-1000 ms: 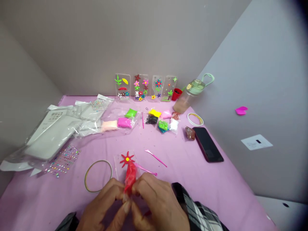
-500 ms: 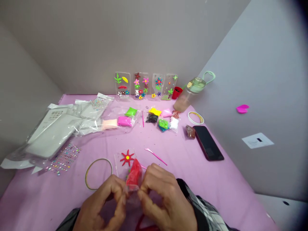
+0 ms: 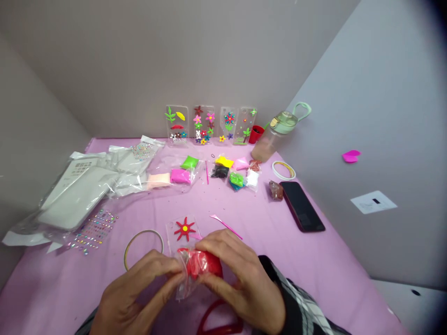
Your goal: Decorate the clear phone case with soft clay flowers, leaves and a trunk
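A clear plastic packet of red clay (image 3: pixel 204 264) is held between both hands above the table. My left hand (image 3: pixel 139 291) pinches the packet's clear edge on the left. Fingers and thumb of my right hand (image 3: pixel 240 279) are closed around the red clay end. Just behind the packet lies a clear phone case (image 3: pixel 172 237) bearing a red flower (image 3: pixel 185 229) with a yellow centre; its lower part is hidden. A pink modelling tool (image 3: pixel 226 227) rests beyond my right hand. Red curved handles, perhaps of scissors (image 3: pixel 223 329), show under my right wrist.
Decorated clear cases (image 3: pixel 177 125) lean on the back wall. Packets of coloured clay (image 3: pixel 223 161) lie mid-table. Bagged cases (image 3: pixel 77 195) and a gem sheet (image 3: pixel 94 230) are at left, near a tape ring (image 3: pixel 143 232). A phone (image 3: pixel 303 207) and bottle (image 3: pixel 275 135) stand or lie right.
The red clay packet has turned from upright to sideways, its clay end now inside my right hand. My left hand has shifted slightly left and still pinches the plastic edge.
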The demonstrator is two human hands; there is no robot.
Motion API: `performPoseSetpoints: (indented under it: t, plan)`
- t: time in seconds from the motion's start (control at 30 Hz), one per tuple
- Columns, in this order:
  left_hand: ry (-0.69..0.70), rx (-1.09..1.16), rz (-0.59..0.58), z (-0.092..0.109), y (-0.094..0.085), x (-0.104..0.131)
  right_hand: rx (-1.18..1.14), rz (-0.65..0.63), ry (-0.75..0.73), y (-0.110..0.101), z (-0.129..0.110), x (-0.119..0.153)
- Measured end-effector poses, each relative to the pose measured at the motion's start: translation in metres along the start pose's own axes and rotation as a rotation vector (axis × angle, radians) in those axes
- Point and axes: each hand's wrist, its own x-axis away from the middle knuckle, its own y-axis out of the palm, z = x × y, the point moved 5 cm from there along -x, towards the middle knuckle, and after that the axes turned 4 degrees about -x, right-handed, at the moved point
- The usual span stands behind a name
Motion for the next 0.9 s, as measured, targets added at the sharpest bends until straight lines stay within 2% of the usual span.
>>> performPoseSetpoints:
  t: [0.17,0.3,0.4,0.53,0.73,0.9]
  plan:
    - [0.096,-0.101,-0.014,0.006,-0.001,-0.002,0.060,0.017,-0.005,0.003,0.001,0.002]
    - [0.139,-0.193,0.084,0.009,0.001,-0.001,0.054,0.023,-0.008,0.005,0.000,0.003]
    - [0.238,-0.244,0.129,0.012,-0.001,0.000,0.044,0.021,-0.005,0.005,0.000,0.002]
    - [0.340,-0.356,0.045,0.009,-0.001,-0.002,0.042,0.045,-0.009,0.005,0.000,0.002]
    - [0.314,-0.397,0.034,0.012,0.002,-0.004,0.037,0.062,-0.008,0.007,0.000,0.003]
    - [0.323,-0.415,0.069,0.016,0.004,-0.005,0.025,0.054,0.001,0.008,0.001,0.003]
